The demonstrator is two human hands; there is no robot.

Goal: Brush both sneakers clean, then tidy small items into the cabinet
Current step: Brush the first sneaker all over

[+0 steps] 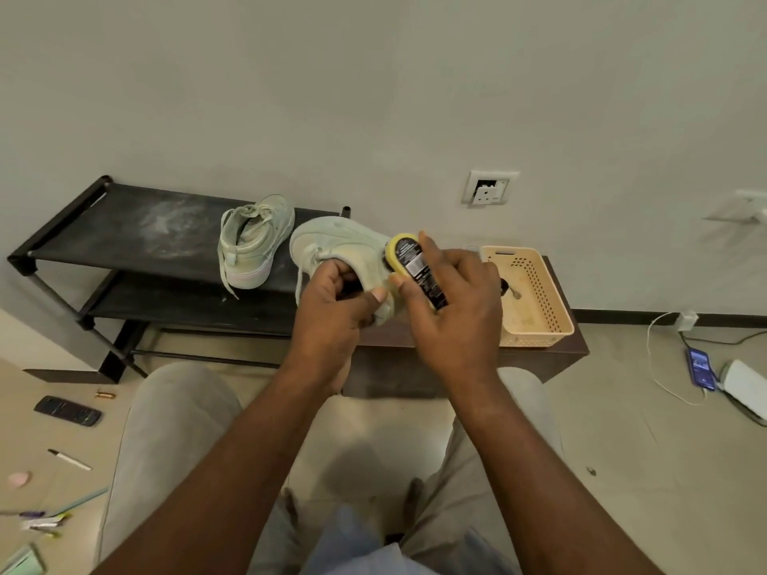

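Two sneakers to brush, and by the look of it only midway through that first part. One sneaker (340,242) held up in front of the rack (124,226), left hand (332,305) curled into its collar with the thumb outside, a firm grip. Right hand (456,313) wrapped round the brush (413,263) (yellow pad, black body), pad pressed against the sneaker's side. Other sneaker (253,242) upright on the rack's top shelf, just to the left, laces hanging; whether brushed or not, cannot tell. Tidying apparently not begun: remote (67,410), marker (69,459), pens (41,522) and other small bits strewn over the floor (622,429) at left. Basket (556,321) on the brown worktop (575,350) at right, something dark inside. Dusty smears across the rack's top shelf. Behind, a plain wall (373,97) with a socket (489,188); on the floor at right, a phone (701,369) on a white lead.
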